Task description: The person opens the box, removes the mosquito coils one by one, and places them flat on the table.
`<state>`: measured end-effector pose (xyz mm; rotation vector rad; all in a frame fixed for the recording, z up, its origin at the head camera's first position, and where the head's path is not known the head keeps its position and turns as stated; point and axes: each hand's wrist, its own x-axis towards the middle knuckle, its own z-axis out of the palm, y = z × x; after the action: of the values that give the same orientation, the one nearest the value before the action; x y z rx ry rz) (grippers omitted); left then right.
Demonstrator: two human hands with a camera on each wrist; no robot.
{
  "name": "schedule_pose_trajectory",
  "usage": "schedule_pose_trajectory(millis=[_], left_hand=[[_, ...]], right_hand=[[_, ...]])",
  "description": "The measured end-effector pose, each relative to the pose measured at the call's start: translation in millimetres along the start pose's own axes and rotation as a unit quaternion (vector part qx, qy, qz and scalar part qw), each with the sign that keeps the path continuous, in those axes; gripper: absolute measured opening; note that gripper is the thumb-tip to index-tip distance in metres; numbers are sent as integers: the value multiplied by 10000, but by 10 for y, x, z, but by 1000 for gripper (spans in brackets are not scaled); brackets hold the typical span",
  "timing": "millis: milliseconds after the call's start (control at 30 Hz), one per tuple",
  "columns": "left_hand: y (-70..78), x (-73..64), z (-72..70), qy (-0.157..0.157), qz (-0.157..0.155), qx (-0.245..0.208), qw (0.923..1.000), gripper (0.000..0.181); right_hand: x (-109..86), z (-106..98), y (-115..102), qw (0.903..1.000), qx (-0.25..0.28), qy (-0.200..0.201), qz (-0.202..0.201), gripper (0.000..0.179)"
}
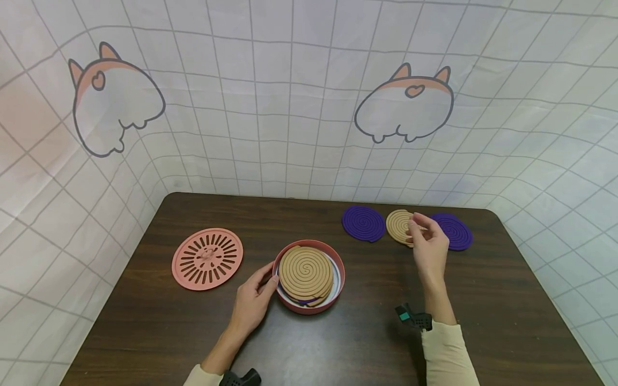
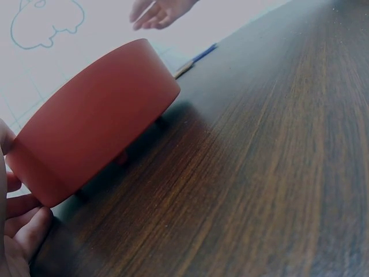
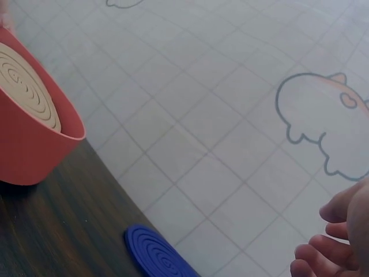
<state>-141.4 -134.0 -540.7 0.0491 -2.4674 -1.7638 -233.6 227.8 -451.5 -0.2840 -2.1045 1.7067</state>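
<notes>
A red round mosquito coil box [image 1: 340, 268] stands on the table, several coils stacked inside, with a tan mosquito coil [image 1: 305, 271] on top and a purple edge showing beneath. My left hand [image 1: 252, 300] grips the box by its left side, thumb at the rim and fingers against the wall. Over the back right of the table, my right hand [image 1: 431, 244] hangs with loosely bent fingers and nothing in them. In the head view it overlaps a second tan coil [image 1: 397, 226] and a purple coil [image 1: 454, 231]. Another purple coil [image 1: 363, 223] lies farther left.
A pink slotted lid [image 1: 207, 259] lies flat at the left of the table [image 1: 357, 343]. A white gridded curtain [image 1: 270, 123] with animal drawings surrounds the table's back and sides. Short feet [image 2: 121, 157] show under the box in the left wrist view.
</notes>
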Motion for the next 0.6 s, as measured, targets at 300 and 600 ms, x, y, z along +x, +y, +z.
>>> schedule_pose_trajectory(millis=[300,600], left_hand=[[12,2,-1,1,-10,-10,10000,41],[19,2,-10,-20,-73,-4,10000,41]], right_hand=[[-142,35,-246,9994,43,-296,-199,29],[-145,60,-233,9990,-98,-426,-120,30]])
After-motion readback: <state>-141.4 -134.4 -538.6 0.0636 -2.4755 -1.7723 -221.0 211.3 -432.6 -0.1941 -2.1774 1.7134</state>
